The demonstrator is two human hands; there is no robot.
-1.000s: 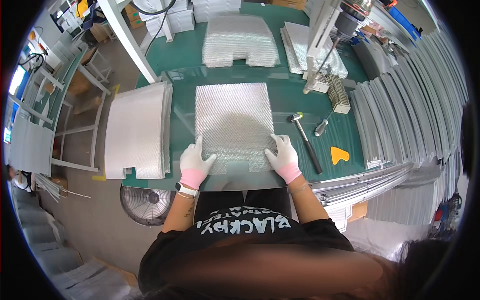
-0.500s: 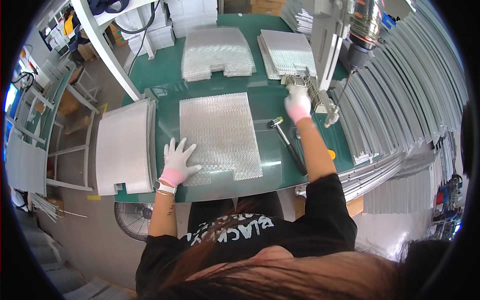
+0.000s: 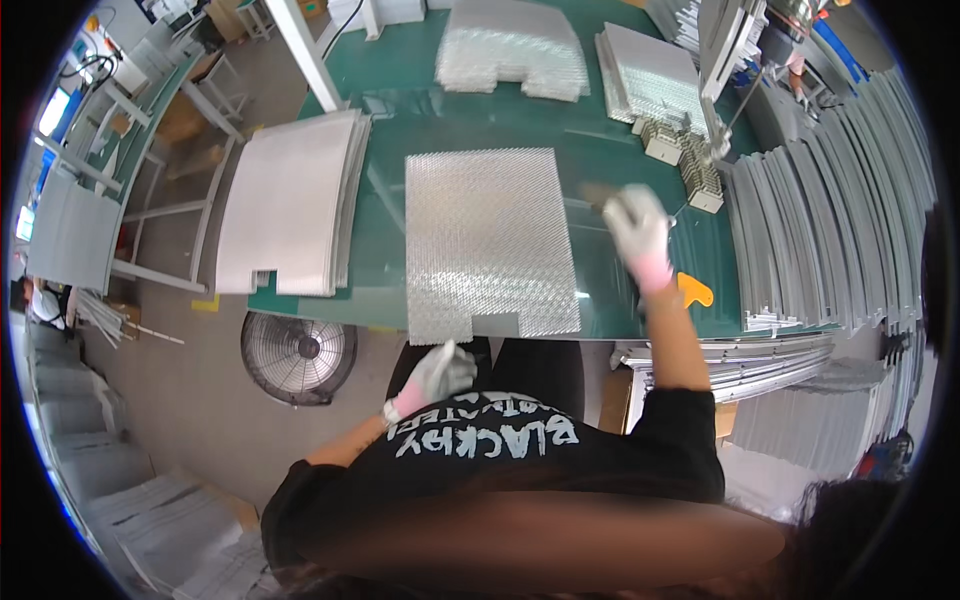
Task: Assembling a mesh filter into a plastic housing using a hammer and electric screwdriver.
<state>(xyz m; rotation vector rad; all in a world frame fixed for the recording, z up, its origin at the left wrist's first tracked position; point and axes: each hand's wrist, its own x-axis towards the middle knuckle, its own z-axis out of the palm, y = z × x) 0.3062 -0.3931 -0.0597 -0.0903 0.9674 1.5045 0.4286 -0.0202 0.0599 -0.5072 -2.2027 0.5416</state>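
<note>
- The sheet [image 3: 490,240], silvery and dimpled, lies flat at the middle of the worktop's [image 3: 385,220] front edge; its near side has a notch, which faces the person.
- The left hand [image 3: 440,375], gloved in white with a pink cuff, is just in front of the worktop's front edge, close by the near-left part of the sheet. Its fingers are bunched near one another; whether they touch the sheet or hold anything, I cannot tell.
- The right hand [image 3: 640,230], in a matching glove, is above the worktop between the sheet and the right edge. It is blurred, and its fingers seem narrowed on a small blurred piece [image 3: 598,192], grey-brown, whose kind I cannot make out.
- The blocks [image 3: 702,180], pale and set in rows, stand toward the right edge, beyond the right hand.
- A yellow scraper [image 3: 692,291] lies near the worktop's front-right corner, beside the right forearm.
- The left stack [image 3: 285,200] of sheets lies along the left edge.
- The far stack [image 3: 512,45] lies toward the far edge, behind the sheet; the right stack [image 3: 655,75] lies toward the far-right corner, just behind the blocks.
- Grey panels [image 3: 820,220] stand in a row along the right edge.
- A round fan [image 3: 300,358] is below the front-left corner.
</note>
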